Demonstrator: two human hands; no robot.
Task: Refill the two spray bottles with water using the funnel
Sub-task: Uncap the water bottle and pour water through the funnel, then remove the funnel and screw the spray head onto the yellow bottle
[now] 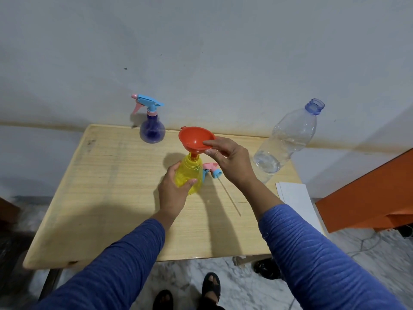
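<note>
A yellow spray bottle (190, 173) stands open near the middle of the wooden table (107, 175), and my left hand (174, 186) grips its body. An orange funnel (194, 138) sits with its spout in the bottle's neck; my right hand (228, 159) pinches the funnel's near rim. The yellow bottle's blue and pink sprayer head (212, 170) lies just behind it, its long tube stretched toward me. A purple spray bottle (152, 130) with its sprayer on stands at the back edge. An uncapped clear water bottle (288, 139), partly filled, stands at the right.
White papers (297, 198) lie at the table's right edge. An orange panel (368, 198) rises beyond the papers. A pale wall runs directly behind the table. My sandalled feet (210, 285) stand on a marbled floor below the near edge.
</note>
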